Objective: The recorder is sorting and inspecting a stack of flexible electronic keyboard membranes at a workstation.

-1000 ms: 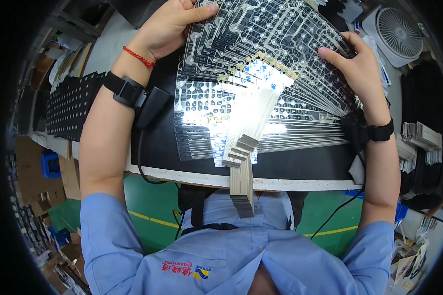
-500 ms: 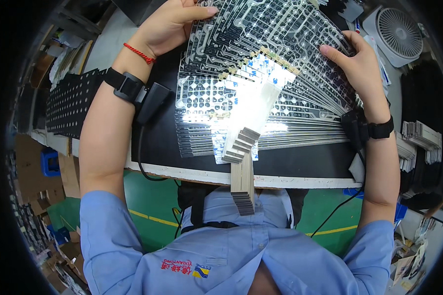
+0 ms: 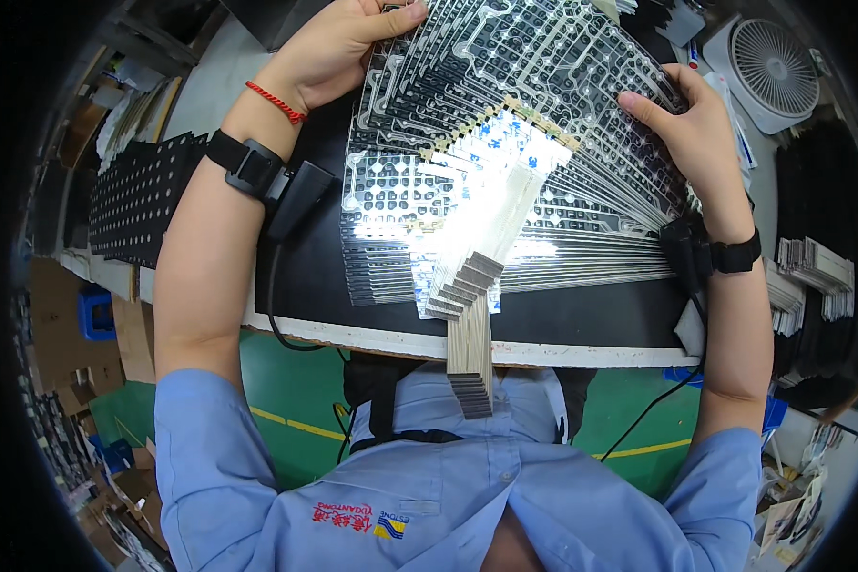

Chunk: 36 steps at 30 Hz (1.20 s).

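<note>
A fanned stack of clear keyboard membrane sheets (image 3: 553, 52) with printed circuit traces is tilted up between my two hands. My left hand (image 3: 348, 38) pinches its far left edge, the thumb on top and the other fingers mostly hidden. On the right edge, my right hand (image 3: 691, 129) grips with the thumb over the face and the fingers behind. Beneath lies another spread stack of membrane sheets (image 3: 391, 195) on the black mat. Pale ribbon tails (image 3: 469, 343) from the sheets hang over the table's near edge. White-and-blue adhesive liners (image 3: 505, 133) show near the middle, partly washed out by glare.
A black mat (image 3: 582, 319) covers the white-edged table. Black perforated sheets (image 3: 143, 200) lie at left, a white fan (image 3: 772, 71) stands far right, and stacked pale tails (image 3: 815, 262) sit at right. A black cable (image 3: 272, 300) runs from the device on my left wrist.
My left hand has shifted slightly right. The left edges of the upper sheets and their tail ends have slid a little, fanning differently. My right hand has barely moved.
</note>
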Each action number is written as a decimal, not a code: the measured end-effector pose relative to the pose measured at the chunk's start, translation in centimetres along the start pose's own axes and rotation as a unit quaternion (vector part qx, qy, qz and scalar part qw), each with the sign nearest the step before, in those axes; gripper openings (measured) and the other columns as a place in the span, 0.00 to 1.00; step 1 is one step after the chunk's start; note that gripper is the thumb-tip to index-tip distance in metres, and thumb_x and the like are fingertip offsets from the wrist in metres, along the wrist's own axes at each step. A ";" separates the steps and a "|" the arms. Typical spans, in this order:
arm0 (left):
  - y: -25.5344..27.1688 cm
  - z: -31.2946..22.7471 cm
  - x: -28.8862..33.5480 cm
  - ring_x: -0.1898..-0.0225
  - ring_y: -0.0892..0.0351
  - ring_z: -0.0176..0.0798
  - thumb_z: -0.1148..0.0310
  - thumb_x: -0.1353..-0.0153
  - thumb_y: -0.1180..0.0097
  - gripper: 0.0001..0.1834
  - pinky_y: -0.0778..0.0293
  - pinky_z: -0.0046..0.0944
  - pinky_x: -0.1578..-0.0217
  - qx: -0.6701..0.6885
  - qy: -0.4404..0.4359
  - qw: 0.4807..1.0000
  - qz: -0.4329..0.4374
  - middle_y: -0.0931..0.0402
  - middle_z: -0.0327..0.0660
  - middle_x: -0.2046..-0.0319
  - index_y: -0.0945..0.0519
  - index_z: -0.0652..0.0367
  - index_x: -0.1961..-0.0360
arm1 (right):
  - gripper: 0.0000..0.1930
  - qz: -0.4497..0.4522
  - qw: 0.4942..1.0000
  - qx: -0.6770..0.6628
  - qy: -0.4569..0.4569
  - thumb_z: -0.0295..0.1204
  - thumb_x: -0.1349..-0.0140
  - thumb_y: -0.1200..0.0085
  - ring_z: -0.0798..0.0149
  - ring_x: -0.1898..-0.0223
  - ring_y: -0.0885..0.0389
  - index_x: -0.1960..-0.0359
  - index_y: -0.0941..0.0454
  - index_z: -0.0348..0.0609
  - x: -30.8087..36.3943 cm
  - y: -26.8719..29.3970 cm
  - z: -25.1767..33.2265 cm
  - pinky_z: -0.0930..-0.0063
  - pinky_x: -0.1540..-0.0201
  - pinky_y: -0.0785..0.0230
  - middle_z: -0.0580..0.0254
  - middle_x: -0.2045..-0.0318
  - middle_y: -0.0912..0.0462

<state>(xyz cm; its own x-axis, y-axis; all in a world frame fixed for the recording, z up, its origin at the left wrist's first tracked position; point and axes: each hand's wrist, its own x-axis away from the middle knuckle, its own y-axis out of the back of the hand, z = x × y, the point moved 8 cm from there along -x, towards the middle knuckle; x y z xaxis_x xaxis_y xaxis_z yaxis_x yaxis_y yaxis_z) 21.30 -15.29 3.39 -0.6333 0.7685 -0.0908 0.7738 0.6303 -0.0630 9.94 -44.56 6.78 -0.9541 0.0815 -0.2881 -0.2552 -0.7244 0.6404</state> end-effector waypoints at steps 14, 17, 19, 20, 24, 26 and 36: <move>-3.5 -1.7 0.3 0.51 0.21 0.28 0.51 0.24 0.60 0.27 0.22 0.30 0.53 -0.039 -0.029 0.995 -0.085 0.22 0.39 0.47 0.32 0.61 0.36 | 0.22 -0.034 0.999 -0.027 0.001 0.37 0.49 0.27 0.73 0.72 0.20 0.61 0.22 0.35 0.1 0.8 1.1 0.79 0.68 0.27 0.61 0.71 0.16; -4.9 -2.7 0.8 0.71 0.23 0.26 0.44 0.34 0.44 0.34 0.27 0.27 0.78 -0.187 0.002 0.977 -0.102 0.21 0.38 0.61 0.30 0.61 0.41 | 0.24 -0.092 0.995 0.009 0.037 0.38 0.50 0.26 0.69 0.68 0.20 0.59 0.22 0.34 0.4 2.1 2.0 0.74 0.63 0.27 0.59 0.69 0.17; -6.1 -3.7 1.0 0.80 0.28 0.24 0.49 0.35 0.40 0.28 0.31 0.27 0.83 -0.256 0.005 0.960 -0.115 0.22 0.36 0.68 0.26 0.63 0.47 | 0.27 -0.095 0.989 0.065 0.089 0.39 0.52 0.26 0.61 0.60 0.22 0.56 0.23 0.34 1.2 1.0 4.0 0.69 0.55 0.29 0.55 0.62 0.21; -6.5 -4.1 0.9 0.82 0.29 0.24 0.52 0.36 0.38 0.26 0.32 0.27 0.84 -0.269 0.009 0.958 -0.103 0.22 0.35 0.70 0.25 0.64 0.49 | 0.27 -0.084 0.987 0.082 0.112 0.39 0.52 0.26 0.59 0.58 0.23 0.55 0.23 0.35 1.5 0.4 4.5 0.68 0.53 0.30 0.54 0.59 0.22; -4.6 -4.4 0.8 0.80 0.29 0.21 0.62 0.34 0.39 0.17 0.36 0.21 0.86 -0.070 -0.011 0.989 -0.130 0.21 0.34 0.68 0.24 0.62 0.52 | 0.30 -0.178 0.950 0.137 0.216 0.40 0.51 0.28 0.53 0.51 0.27 0.48 0.23 0.39 2.7 1.9 7.9 0.62 0.45 0.37 0.55 0.54 0.23; -2.5 -4.8 0.4 0.77 0.27 0.19 0.67 0.32 0.43 0.13 0.39 0.19 0.87 0.011 -0.037 0.986 -0.163 0.19 0.35 0.64 0.25 0.62 0.50 | 0.27 -0.245 0.916 0.172 0.266 0.38 0.48 0.30 0.54 0.51 0.26 0.49 0.23 0.40 3.7 3.5 9.3 0.62 0.45 0.38 0.55 0.54 0.23; 6.7 -3.3 -0.1 0.61 0.25 0.27 0.60 0.28 0.48 0.13 0.25 0.26 0.64 0.139 -0.058 0.948 -0.281 0.23 0.37 0.56 0.25 0.59 0.52 | 0.14 -0.130 0.972 0.023 0.193 0.31 0.43 0.35 0.59 0.58 0.24 0.58 0.20 0.38 1.4 2.5 5.5 0.67 0.52 0.33 0.59 0.63 0.20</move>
<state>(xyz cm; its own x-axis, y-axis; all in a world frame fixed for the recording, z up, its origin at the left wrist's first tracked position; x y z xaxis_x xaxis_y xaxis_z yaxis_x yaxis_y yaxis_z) 26.47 -10.80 6.23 -0.9533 0.2932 -0.0731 0.2977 0.8706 -0.3917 7.07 -42.48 11.91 -0.7286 -0.0112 -0.6849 -0.4955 -0.6818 0.5382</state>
